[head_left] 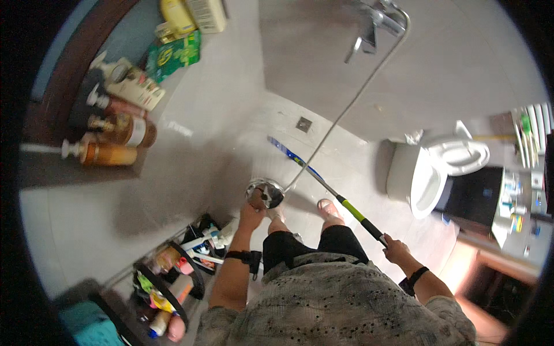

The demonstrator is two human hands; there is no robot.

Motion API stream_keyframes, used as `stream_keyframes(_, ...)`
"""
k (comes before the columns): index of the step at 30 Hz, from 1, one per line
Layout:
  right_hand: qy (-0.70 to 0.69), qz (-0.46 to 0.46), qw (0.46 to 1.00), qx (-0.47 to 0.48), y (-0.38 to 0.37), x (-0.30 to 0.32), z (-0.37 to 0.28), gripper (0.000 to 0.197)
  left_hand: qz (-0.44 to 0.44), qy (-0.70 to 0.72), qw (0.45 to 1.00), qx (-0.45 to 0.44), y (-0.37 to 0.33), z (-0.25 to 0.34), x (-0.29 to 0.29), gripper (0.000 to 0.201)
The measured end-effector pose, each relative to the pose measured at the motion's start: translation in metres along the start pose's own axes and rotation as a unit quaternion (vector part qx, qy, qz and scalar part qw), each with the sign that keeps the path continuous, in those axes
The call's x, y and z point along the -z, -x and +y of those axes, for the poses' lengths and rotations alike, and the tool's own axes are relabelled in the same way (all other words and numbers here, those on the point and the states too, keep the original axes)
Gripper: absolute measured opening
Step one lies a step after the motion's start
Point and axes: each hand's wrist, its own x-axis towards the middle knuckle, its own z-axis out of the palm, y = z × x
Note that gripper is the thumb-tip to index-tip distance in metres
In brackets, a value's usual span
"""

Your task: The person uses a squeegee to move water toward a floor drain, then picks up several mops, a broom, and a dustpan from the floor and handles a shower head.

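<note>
My left hand (254, 213) is closed on a round, shiny shower head (271, 194), held out in front of my legs. From it a metal hose (353, 104) runs up to the chrome wall tap (378, 26). My right hand (396, 249) is wrapped round the dark end of a long-handled floor squeegee (352, 210) with a green and silver pole. Its narrow blue head (280, 147) lies on the tiled floor, left of the hose. The fingers of my left hand are partly hidden by the shower head.
A square floor drain (303, 124) sits near the wall corner. On the right stands a white toilet (424, 181) with its lid raised. Pump bottles (109, 154) line a ledge at left. Below them, a basket (193, 271) holds several toiletries, beside a teal container (89, 326).
</note>
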Motion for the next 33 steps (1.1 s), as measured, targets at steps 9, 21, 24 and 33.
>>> stream_keyframes(9,-0.248,0.018,0.962,-0.114,0.147,-0.105,-0.047,0.050,-0.160,-0.145,0.975,-0.058,-0.067,-0.019,0.043,0.015)
stream_keyframes(21,-0.606,0.004,0.740,-0.290,0.260,-0.290,-0.127,0.069,-0.437,-0.252,0.853,-0.133,-0.052,0.019,-0.003,0.024)
stream_keyframes(24,-0.660,0.027,0.679,-0.320,0.249,-0.343,-0.144,0.071,-0.482,-0.299,0.801,-0.193,-0.029,0.034,-0.033,0.022)
stream_keyframes(33,-0.751,0.074,0.583,-0.301,0.185,-0.404,-0.211,0.073,-0.573,-0.277,0.741,-0.215,0.000,0.024,-0.104,0.018)
